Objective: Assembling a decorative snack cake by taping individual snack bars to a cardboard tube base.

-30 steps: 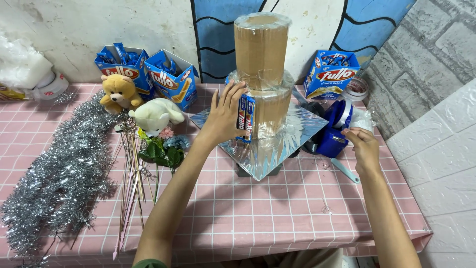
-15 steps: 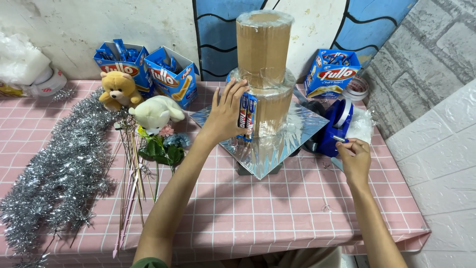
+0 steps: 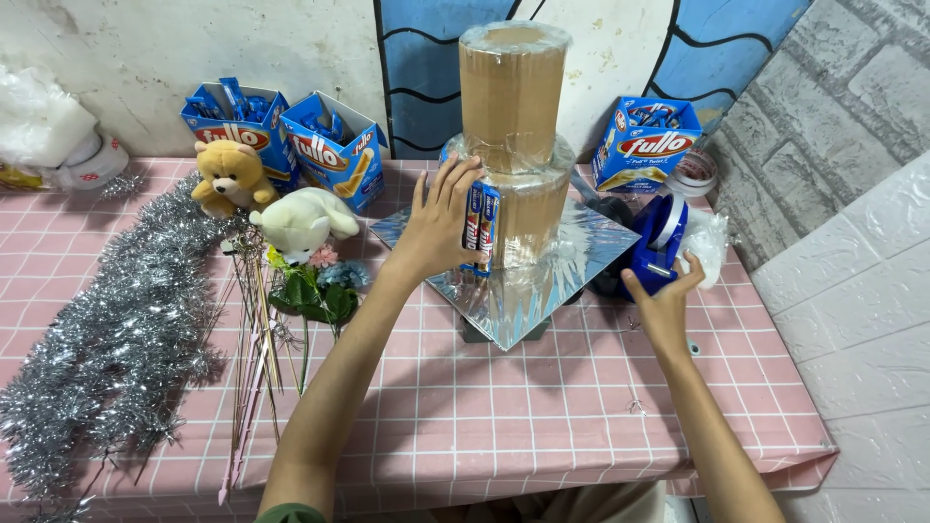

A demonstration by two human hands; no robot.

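Observation:
A two-tier cardboard tower (image 3: 513,107) wrapped in clear film stands on a silver foil board (image 3: 581,254). My left hand (image 3: 438,223) presses two blue wafer-stick packets (image 3: 479,230) upright against the tower's lower tier. My right hand (image 3: 664,300) reaches to the blue tape dispenser (image 3: 651,244) at the board's right side, with its fingers at the dispenser's front edge. Whether it pinches tape is too small to tell.
Three open blue snack boxes (image 3: 334,155) stand by the wall. A yellow teddy (image 3: 231,176), a white plush (image 3: 302,223), artificial flowers (image 3: 315,291), thin sticks (image 3: 254,339) and silver tinsel (image 3: 121,329) lie left on the pink checked tablecloth (image 3: 504,407). A tape roll (image 3: 693,172) sits far right.
My right hand has moved up from the table to the tape dispenser. My left hand stays pressed on the packets against the tower.

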